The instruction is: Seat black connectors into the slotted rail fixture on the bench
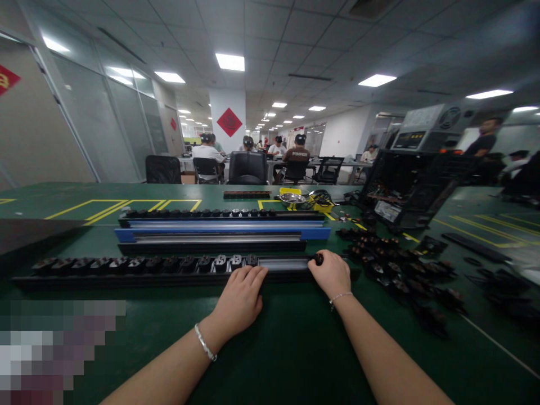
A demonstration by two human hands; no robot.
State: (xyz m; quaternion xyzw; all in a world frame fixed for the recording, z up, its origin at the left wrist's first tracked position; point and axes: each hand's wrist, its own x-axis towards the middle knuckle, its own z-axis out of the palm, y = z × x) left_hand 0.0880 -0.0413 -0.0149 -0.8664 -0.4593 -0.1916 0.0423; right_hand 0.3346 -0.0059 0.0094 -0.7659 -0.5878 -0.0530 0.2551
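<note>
A long black rail [126, 281] lies across the green table in front of me. A row of black and silver socket-like modules [171, 263] fills it from the left to just past the middle, and a bare metallic stretch follows. My left hand [242, 292] is bent over the rail's front edge, its fingers close together beside the last modules in the row; the thumb is mostly hidden. Near the rail's right end, my right hand [333, 275] pinches a small black module [319, 259], partly covered by the fingers.
Behind lie a blue-edged rail [223, 232] and another module-filled rail [202, 214]. Loose black modules [396, 270] are heaped at the right. An open computer case [405, 185] stands beyond them, near a metal bowl [293, 198]. Several people sit at desks in the background.
</note>
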